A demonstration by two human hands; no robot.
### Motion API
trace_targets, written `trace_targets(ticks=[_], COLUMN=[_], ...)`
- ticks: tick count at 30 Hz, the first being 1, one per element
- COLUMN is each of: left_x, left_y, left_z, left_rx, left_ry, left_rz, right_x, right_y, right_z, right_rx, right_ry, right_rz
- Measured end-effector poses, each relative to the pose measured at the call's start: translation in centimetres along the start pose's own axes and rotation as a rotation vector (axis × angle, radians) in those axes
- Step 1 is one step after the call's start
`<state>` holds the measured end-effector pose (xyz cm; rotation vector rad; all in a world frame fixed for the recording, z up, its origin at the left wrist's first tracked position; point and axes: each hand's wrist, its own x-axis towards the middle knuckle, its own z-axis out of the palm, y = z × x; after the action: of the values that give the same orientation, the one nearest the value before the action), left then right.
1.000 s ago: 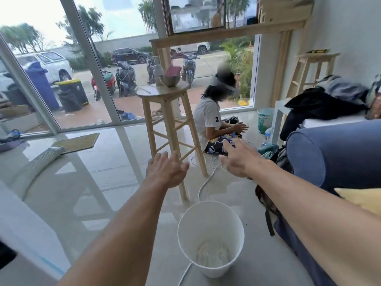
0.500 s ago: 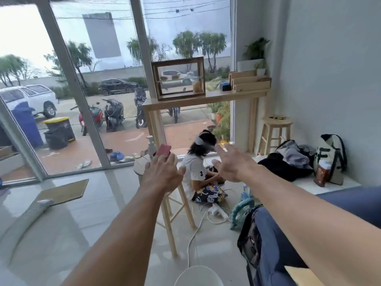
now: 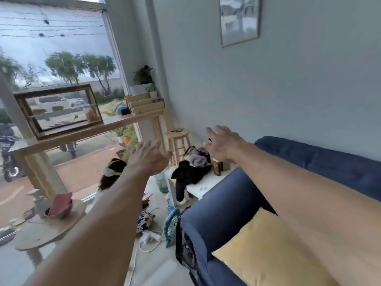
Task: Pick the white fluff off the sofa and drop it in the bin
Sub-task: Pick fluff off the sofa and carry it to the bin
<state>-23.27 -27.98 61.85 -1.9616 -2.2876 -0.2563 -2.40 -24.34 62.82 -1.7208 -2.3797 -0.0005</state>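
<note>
The dark blue sofa (image 3: 321, 162) fills the right side, with a yellow cushion (image 3: 266, 250) on its seat. Both my arms stretch forward in the air. My left hand (image 3: 147, 156) is open with fingers spread, out past the sofa's left armrest (image 3: 216, 205). My right hand (image 3: 223, 144) is also open and holds nothing; it hovers above the far end of the sofa. No white fluff shows on the visible sofa. The bin is out of view.
A round wooden stool (image 3: 47, 230) with a bowl stands at lower left. A person (image 3: 112, 176) sits on the floor beyond my left hand. A white side table (image 3: 206, 182) carries dark clothes and bags. Cables and a power strip (image 3: 150, 237) lie on the floor.
The view has swung up and to the right, from the white bin on the floor to the sofa and wall. The bin has left the view. Both hands stay open and outstretched.
</note>
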Motion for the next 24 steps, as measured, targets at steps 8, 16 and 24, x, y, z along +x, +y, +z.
trace_targets(ticks=[8, 16, 24], left_x=[1.2, -5.7, -17.6], left_y=[16.1, 33.5, 49.0], left_z=[1.8, 2.9, 2.8], left_rx=[-0.116, -0.232, -0.246], left_ry=[-0.037, -0.095, -0.15], left_rz=[0.428, 0.829, 1.097], right_x=[-10.9, -27.6, -43.8], right_y=[12.0, 21.2, 31.1], right_z=[-3.6, -7.3, -9.2], right_rx=[-0.058, -0.114, -0.145], right_ry=[0.034, 0.065, 0.114], right_rz=[0.459, 0.904, 1.176])
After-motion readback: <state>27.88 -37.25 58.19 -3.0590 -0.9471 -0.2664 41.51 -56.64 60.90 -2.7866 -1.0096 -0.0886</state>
